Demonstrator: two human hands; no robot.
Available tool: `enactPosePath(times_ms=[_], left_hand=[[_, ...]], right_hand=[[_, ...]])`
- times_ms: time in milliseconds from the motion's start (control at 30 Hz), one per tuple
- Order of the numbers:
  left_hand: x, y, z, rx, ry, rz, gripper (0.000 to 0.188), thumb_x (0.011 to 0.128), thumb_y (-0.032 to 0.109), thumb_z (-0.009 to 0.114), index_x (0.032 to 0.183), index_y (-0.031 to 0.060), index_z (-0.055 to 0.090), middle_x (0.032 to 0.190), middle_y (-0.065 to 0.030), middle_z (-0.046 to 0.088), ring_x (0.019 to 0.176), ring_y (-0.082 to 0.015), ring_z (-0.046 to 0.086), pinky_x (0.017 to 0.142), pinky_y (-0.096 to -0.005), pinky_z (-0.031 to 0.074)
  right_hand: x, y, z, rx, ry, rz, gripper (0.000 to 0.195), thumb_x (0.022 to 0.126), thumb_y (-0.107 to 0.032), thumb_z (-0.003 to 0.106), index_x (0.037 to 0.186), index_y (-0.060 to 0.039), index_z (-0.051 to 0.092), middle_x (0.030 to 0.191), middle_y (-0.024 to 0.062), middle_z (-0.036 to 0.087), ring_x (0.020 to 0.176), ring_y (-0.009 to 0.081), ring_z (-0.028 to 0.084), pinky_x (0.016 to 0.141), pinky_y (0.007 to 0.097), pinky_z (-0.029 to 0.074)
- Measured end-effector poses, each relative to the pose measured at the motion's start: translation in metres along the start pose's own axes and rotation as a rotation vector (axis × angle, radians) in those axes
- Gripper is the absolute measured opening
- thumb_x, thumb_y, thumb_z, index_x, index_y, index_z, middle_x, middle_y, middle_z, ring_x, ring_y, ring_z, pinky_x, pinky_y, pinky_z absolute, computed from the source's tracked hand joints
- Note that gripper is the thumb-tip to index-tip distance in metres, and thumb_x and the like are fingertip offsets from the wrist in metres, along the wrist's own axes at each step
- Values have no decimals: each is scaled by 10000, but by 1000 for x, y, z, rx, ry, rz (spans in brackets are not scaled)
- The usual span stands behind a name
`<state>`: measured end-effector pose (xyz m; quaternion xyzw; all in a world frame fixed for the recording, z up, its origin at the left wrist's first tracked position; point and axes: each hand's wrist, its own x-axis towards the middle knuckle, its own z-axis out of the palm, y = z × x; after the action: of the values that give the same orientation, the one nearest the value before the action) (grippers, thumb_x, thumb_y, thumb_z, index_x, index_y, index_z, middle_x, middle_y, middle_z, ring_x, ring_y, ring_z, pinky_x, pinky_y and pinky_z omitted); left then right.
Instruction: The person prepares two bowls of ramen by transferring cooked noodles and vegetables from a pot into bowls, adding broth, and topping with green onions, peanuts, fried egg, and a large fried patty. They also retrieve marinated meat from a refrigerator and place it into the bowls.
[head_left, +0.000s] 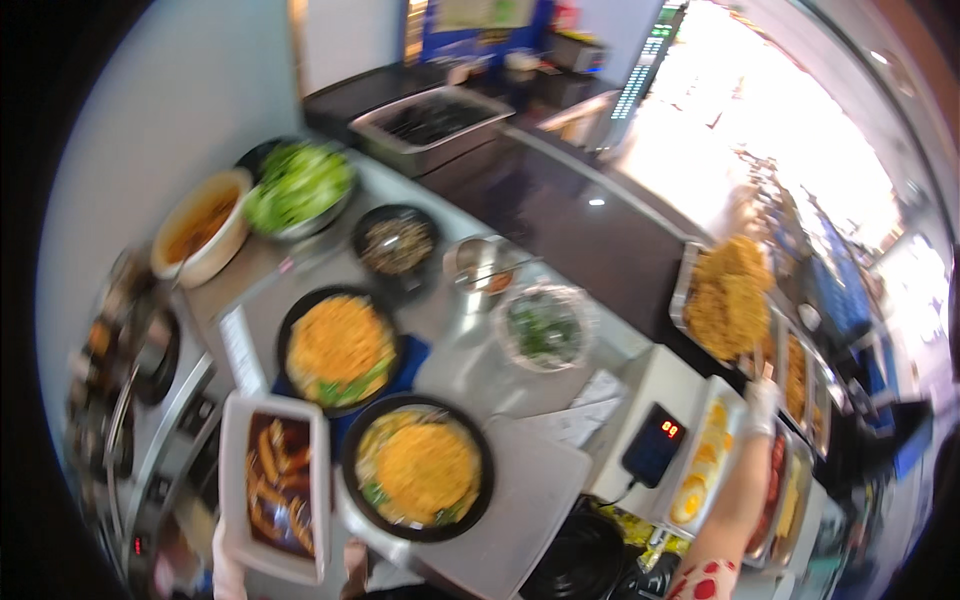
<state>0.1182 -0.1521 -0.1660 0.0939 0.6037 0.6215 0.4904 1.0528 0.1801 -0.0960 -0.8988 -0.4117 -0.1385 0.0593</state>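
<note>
At the lower left, my left hand (229, 562), in a pale glove, grips the side of a white tub (321, 480). Braised pieces in dark brown sauce (279, 480) lie inside it. My right hand (761, 405), also gloved, reaches to the near edge of some golden fried pieces (726, 300) at a metal tray (681, 289). Blur hides whether its fingers hold anything. Between my hands stand two black bowls, one nearer (351, 491) and one farther (283, 349), each filled with shredded orange-yellow topping and some greens.
A bowl of lettuce (300, 187), a cream pot (217, 259), a dark bowl of minced food (395, 244), a metal cup (474, 289) and a tub of chopped greens (544, 326) stand behind. Halved eggs (697, 480) fill a tray beside a digital display (654, 444). Stove equipment (150, 480) lies left.
</note>
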Motion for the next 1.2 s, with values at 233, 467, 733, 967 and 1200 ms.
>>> enactPosePath(times_ms=[233,467,733,967,1200], left_hand=[[-20,26,19,-38,-69,-161,574,917,384,571,1351,19,481,1279,-91,577,1173,-223,533,1038,-363,391],[-4,-4,-25,-66,-177,-259,704,873,446,636,1391,16,429,1314,-100,531,1186,-224,505,1055,-375,369],[5,-14,-15,-218,-281,-238,512,931,300,601,1332,2,485,1298,-83,557,1204,-194,507,1055,-330,361],[5,-16,-25,-133,-243,-228,519,931,304,600,1345,9,494,1278,-66,567,1200,-179,498,1030,-298,363],[2,-13,-19,-187,-268,-215,544,939,266,602,1376,-24,455,1336,-96,531,1251,-182,459,1070,-302,319]], right_hand=[[-80,52,-85,1407,-504,318,342,919,-358,581,1056,-50,636,804,-5,602,722,88,552,671,271,448],[-305,-9,-236,1411,-202,328,386,918,-352,576,1121,-30,639,719,-39,552,577,52,439,536,220,335],[-482,-136,-306,1006,-665,-184,279,922,-242,533,1071,-19,613,614,-67,440,439,3,308,388,192,174],[-540,-278,-303,352,-605,-1216,415,775,-291,742,1087,-45,621,843,147,666,748,340,659,645,404,524],[-557,-345,-294,44,-426,-1478,368,822,-353,670,1033,-67,579,751,97,616,673,287,643,554,401,492]])
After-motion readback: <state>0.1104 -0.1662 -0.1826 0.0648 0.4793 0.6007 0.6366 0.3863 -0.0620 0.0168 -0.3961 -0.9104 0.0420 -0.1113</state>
